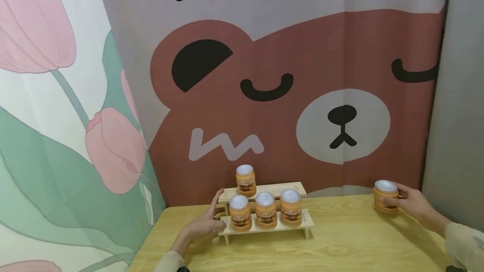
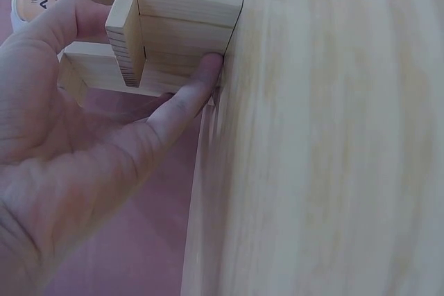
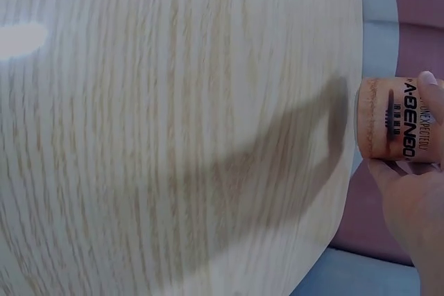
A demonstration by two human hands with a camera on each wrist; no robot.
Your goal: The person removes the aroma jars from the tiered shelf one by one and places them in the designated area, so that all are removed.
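Observation:
At the left end of a two-step wooden stand [image 1: 270, 226], my left hand [image 1: 200, 223] holds the end of the lower step. In the left wrist view, one finger of that hand [image 2: 76, 164] lies along the stand's leg [image 2: 187, 5], close to the tabletop. Three orange jars with pale lids, the middle one [image 1: 266, 211] among them, stand in a row on the lower step. A similar jar [image 1: 246, 181] stands on the left part of the upper step. Far to the right, my right hand [image 1: 414, 201] grips another orange jar [image 3: 392, 119] round its side, lid up, near the table's back edge.
The stand rests on a light wood-grain table [image 1: 340, 234]. Behind the table hangs a curtain [image 1: 321, 53] with a brown bear, and a tulip-patterned curtain [image 1: 113, 150] hangs on the left. A grey curtain [image 1: 459, 95] borders the right side.

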